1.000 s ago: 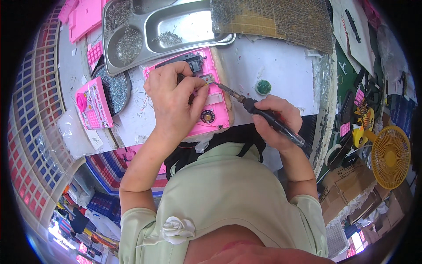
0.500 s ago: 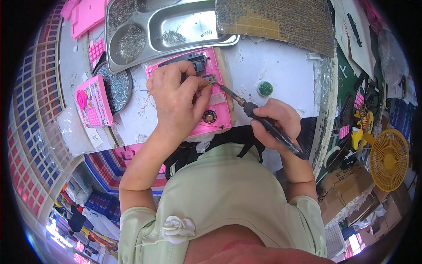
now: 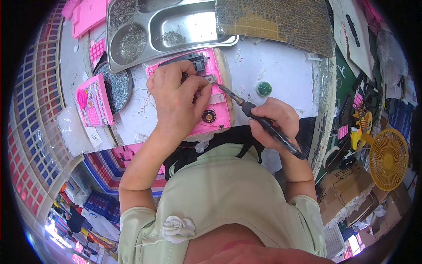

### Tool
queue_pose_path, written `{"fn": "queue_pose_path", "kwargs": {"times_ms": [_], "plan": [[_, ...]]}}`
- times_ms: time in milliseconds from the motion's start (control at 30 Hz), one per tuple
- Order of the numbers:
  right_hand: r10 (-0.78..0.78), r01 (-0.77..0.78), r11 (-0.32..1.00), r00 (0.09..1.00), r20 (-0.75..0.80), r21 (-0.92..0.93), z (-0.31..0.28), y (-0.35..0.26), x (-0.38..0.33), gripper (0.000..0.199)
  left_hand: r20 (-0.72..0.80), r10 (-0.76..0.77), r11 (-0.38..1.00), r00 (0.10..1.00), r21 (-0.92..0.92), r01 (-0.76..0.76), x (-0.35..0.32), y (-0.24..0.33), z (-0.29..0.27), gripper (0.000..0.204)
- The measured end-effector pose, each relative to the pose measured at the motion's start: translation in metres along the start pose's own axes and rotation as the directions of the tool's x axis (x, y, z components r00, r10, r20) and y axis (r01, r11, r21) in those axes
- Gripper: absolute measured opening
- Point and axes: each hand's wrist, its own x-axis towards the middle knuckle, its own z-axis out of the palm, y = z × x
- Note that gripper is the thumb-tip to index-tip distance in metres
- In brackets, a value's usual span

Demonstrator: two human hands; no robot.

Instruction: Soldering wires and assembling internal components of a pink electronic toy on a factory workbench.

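Observation:
A pink plastic toy case [image 3: 217, 103] lies open side up on the white worktop, showing a small round speaker and a black part at its far end. My left hand [image 3: 176, 99] rests on the case and pinches a thin wire near its middle. My right hand [image 3: 274, 121] grips a black soldering iron [image 3: 259, 121] like a pen. The iron's metal tip touches the case right beside my left fingertips.
A steel divided tray [image 3: 176, 24] with small screws sits behind the case. A round dish of screws [image 3: 116, 88] and a pink toy [image 3: 92, 105] lie to the left. A small green tin [image 3: 263, 89] is on the right, a yellow fan [image 3: 389, 158] further right.
Both hands hold nearly the same pose. The iron's tip has stayed at the case, and my left fingers shifted slightly on the wire.

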Motion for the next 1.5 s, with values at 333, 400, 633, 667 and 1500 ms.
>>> {"fn": "queue_pose_path", "kwargs": {"times_ms": [333,400,633,667,1500], "plan": [[0.053,-0.053,0.999,0.999,-0.007,0.007,-0.009,-0.005,0.002,0.029,0.011,0.006,1.0,1.0,0.004,-0.006,0.001,0.0,-0.001,0.015],[0.046,-0.046,0.999,0.999,-0.026,0.005,-0.01,-0.005,0.002,0.029,0.013,0.008,1.0,1.0,0.009,-0.008,0.001,0.001,-0.002,0.015],[0.037,-0.037,0.999,0.999,-0.033,0.001,-0.012,-0.004,0.004,0.028,0.019,0.013,1.0,1.0,0.012,-0.014,0.001,0.001,-0.002,0.015],[0.038,-0.038,0.999,0.999,-0.038,0.001,-0.012,-0.004,0.003,0.028,0.018,0.016,1.0,1.0,0.01,-0.016,0.001,0.001,-0.002,0.014],[-0.069,0.069,0.996,0.998,-0.005,-0.058,-0.008,-0.001,0.003,0.033,0.0,0.028,0.999,1.0,0.031,-0.028,0.001,0.002,-0.002,0.019]]}}
